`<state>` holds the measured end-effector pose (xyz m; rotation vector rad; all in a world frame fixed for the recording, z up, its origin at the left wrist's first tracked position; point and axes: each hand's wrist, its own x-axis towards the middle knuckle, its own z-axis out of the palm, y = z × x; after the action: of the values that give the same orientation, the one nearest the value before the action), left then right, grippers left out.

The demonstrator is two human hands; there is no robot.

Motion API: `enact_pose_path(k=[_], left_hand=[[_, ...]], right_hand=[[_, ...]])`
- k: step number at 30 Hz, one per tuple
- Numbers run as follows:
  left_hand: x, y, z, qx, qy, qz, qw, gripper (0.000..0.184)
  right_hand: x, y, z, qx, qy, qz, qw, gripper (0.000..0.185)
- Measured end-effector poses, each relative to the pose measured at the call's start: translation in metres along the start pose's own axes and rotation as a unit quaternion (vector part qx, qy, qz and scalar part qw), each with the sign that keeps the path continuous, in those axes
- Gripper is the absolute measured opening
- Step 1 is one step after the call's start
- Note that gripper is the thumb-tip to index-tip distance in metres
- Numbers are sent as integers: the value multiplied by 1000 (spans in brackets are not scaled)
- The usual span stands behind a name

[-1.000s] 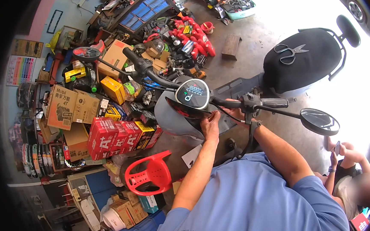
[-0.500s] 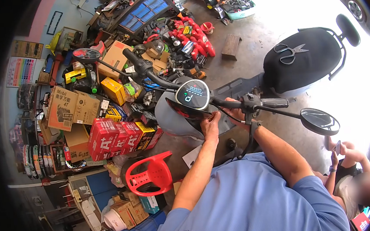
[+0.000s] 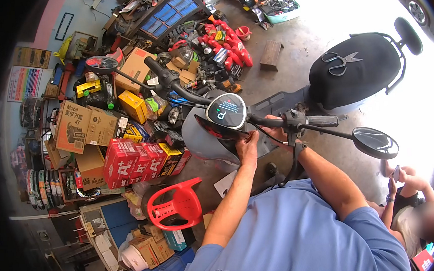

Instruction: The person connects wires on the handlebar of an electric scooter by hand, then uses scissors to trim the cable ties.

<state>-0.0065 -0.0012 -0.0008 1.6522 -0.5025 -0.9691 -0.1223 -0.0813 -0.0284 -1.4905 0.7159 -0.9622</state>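
An electric scooter stands before me, its round display (image 3: pixel 226 111) lit with digits. My left hand (image 3: pixel 248 147) is at the edge of the grey front cover (image 3: pixel 206 144), just under the display. Its fingers are bent together, and whatever they pinch is hidden. Close beside it, my right hand (image 3: pixel 275 130) reaches under the handlebar (image 3: pixel 264 121) among black cables; the bar and cables cover much of it, so its grip does not show. A pair of scissors (image 3: pixel 341 62) lies with blades apart on the black seat (image 3: pixel 359 77).
A red plastic chair (image 3: pixel 175 207) stands at my left. Red battery boxes (image 3: pixel 121 165), cartons (image 3: pixel 74 128) and red bottles (image 3: pixel 232 46) crowd the left and far side. A wooden block (image 3: pixel 271 55) lies on the floor. Another person (image 3: pixel 408 212) sits at the lower right, holding a phone.
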Motion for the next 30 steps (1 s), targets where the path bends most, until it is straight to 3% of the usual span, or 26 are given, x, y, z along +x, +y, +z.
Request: enact_pose_path(k=[21, 23, 30], left_hand=[[0, 2, 1, -6, 17, -14, 1000, 15], [1, -1, 0, 12, 1, -4, 1000, 24], [2, -5, 0, 11, 7, 0, 1000, 24]], right_hand=[[1, -8, 0, 12, 21, 26, 999, 11], [2, -2, 1, 3, 27, 16, 999, 10], [1, -5, -3, -9, 20, 9, 1000, 11]])
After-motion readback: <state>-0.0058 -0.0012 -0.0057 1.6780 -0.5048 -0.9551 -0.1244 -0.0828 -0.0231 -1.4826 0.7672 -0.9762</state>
